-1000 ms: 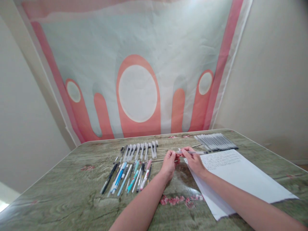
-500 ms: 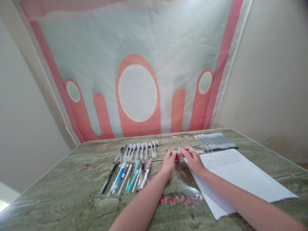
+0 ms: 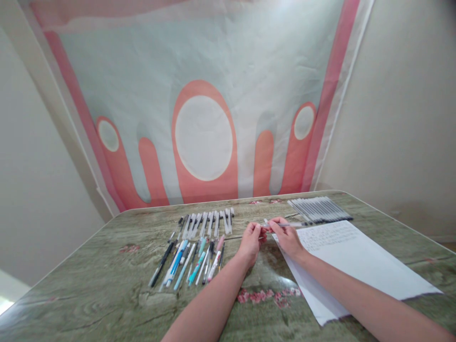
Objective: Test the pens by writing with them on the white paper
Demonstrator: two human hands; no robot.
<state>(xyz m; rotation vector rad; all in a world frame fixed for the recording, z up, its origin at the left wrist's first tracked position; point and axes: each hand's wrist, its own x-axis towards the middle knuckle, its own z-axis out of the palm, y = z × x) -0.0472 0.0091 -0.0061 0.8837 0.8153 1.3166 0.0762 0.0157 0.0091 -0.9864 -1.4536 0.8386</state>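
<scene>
My right hand [image 3: 288,237] pinches a thin clear pen [image 3: 294,224] that lies level and points right, just above the top left corner of a white sheet of paper [image 3: 359,266]. My left hand [image 3: 251,242] is closed beside it, its fingertips pinched near the pen's left end; what they hold is too small to make out. Both hands hover low over the green wood-grain table [image 3: 107,285].
Left of my hands lies a row of white pen caps [image 3: 208,222], with several mixed pens [image 3: 192,261] laid out in front of it. A tidy row of clear pens [image 3: 318,209] sits at the far right. A pink and pale green cloth [image 3: 203,99] hangs behind the table.
</scene>
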